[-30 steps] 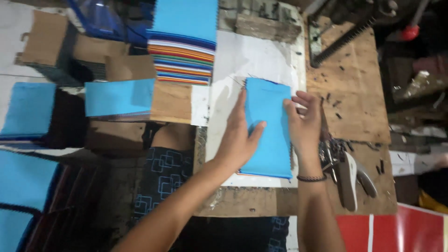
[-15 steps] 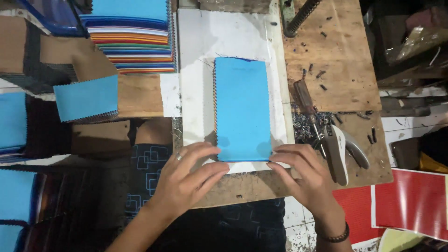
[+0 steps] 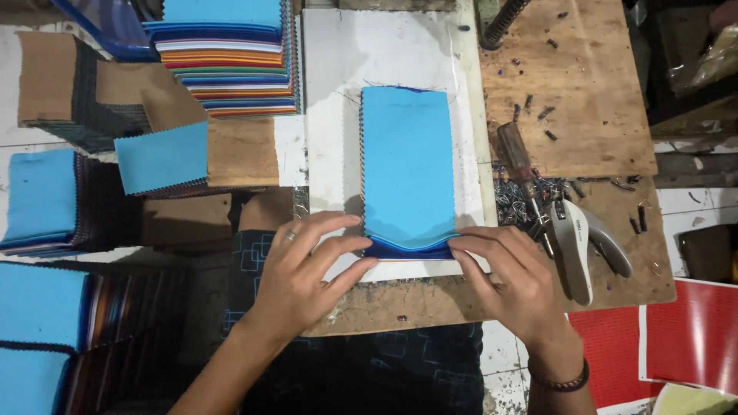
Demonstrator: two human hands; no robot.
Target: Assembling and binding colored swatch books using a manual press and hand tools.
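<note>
Left hand (image 3: 307,273), right hand (image 3: 511,280) fingers pinch near edge, blue pinked-edge fabric swatch stack (image 3: 407,169).

A crinkled clear plastic bag (image 3: 711,61) lay at the top right corner, well beyond the right grip (image 3: 511,280) and far off to its right, its contents too dim to tell; glossy red sheets (image 3: 696,338) with white edges lay just right of that grip's wrist, below the wooden surface (image 3: 569,100); no screens showed.
</note>
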